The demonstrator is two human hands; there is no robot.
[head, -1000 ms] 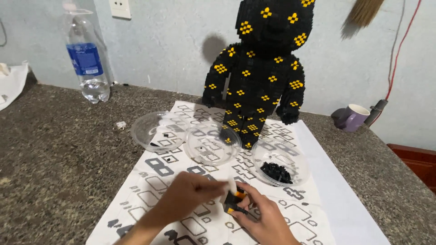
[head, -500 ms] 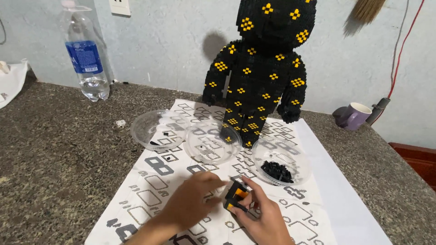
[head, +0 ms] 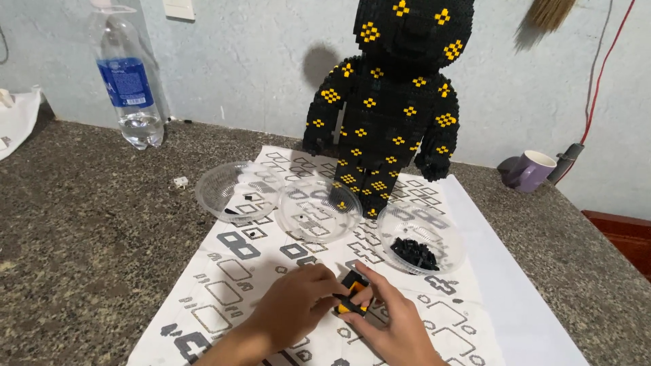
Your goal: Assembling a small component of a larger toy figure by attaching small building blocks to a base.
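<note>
Head view: small block piece (head: 352,293), black with orange-yellow parts, low on patterned sheet (head: 237,271), pinched between both hands. Left hand (head: 295,308) fingers closed on its left side; right hand (head: 397,325) clamps it from right, wrist cut off by frame edge. Piece mostly hidden by fingers. Three clear bowls (head: 319,210); right one holds black bits. One block bear figure (head: 393,102), one bottle (head: 129,74), one purple mug (head: 532,169).

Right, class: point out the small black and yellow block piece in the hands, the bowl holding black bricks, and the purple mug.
block piece (head: 352,296), head view, yellow and black face.
bowl (head: 453,234), head view, right rim.
purple mug (head: 533,172), head view, side wall.
</note>
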